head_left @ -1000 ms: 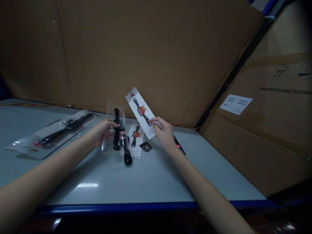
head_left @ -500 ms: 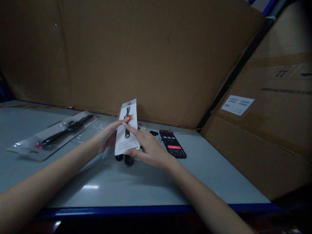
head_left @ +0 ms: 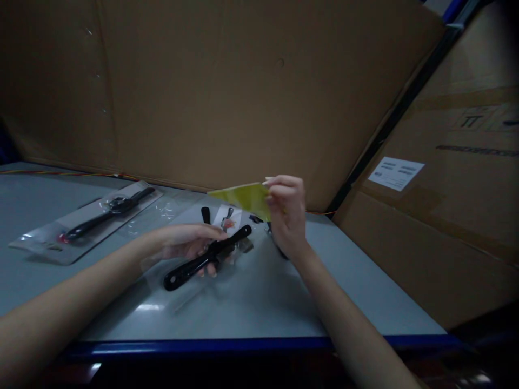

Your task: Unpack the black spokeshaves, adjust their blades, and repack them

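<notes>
My left hand (head_left: 194,240) is closed around a black spokeshave (head_left: 192,272), a bar with two handles and a holed end. Clear plastic film hangs about that hand and the tool. Raised to the right, my right hand (head_left: 287,210) pinches a yellow-green card (head_left: 241,195) by its right end, tilted above the table. Behind the left hand lie another black handle (head_left: 206,214) and a white printed card (head_left: 226,216); a small metal piece (head_left: 245,245) shows beside the tool. The phone is mostly hidden behind my right hand.
To the left, a bagged spokeshave on a card (head_left: 109,219) lies on the grey table (head_left: 259,319). Large cardboard sheets (head_left: 227,97) rise behind the table, and a cardboard box (head_left: 438,232) with a white label stands on the right. A blue edge (head_left: 211,346) borders the table's front.
The white printed card is no longer between both hands. My right hand has moved right and up with a yellow-green card; my left hand now grips the black spokeshave.
</notes>
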`<state>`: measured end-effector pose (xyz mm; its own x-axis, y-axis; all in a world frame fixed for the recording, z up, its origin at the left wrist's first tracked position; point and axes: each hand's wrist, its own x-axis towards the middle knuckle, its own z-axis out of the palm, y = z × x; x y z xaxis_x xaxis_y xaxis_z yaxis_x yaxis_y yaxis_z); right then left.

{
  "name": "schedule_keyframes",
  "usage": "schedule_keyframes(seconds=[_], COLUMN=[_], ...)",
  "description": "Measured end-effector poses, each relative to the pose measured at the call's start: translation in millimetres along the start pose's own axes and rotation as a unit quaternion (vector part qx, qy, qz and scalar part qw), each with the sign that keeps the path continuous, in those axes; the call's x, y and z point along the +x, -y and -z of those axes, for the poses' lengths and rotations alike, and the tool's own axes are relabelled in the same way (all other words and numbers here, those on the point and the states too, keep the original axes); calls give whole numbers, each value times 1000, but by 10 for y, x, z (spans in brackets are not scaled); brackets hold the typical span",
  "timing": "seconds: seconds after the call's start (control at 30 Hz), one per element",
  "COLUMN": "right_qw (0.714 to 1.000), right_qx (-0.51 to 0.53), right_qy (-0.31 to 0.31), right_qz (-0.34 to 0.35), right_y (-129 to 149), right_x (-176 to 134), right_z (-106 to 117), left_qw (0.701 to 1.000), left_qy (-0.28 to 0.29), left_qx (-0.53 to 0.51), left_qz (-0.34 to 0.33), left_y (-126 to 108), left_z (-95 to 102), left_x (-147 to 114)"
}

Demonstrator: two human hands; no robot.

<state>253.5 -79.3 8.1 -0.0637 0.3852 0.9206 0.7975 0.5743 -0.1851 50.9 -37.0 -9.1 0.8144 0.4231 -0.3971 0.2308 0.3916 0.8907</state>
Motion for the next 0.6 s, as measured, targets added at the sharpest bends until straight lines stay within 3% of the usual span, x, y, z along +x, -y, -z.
schedule_keyframes(seconds=[0.1,0.17,0.3,0.4,0.6], right_qw=[997,995,963,939,934], right_qx=[-29,-26,-27,-9,-14], right_qy=[-39,-6,227,312,348], right_qz=[-61,-96,-141,-143,-86], right_y=[-249,-495,-879,-892,-674], right_x=[150,229,257,208,164], right_z=[234,380,533,479,286], left_qw=[999,998,997,996,991], left_qy=[32,44,42,41,61], left_qx=[23,36,56,70,114], left_qz=[8,14,20,23,42], left_y=[4,-17,-87,-113,-94], left_z=[89,144,184,189,204], left_x=[-20,-65,-202,-267,-273])
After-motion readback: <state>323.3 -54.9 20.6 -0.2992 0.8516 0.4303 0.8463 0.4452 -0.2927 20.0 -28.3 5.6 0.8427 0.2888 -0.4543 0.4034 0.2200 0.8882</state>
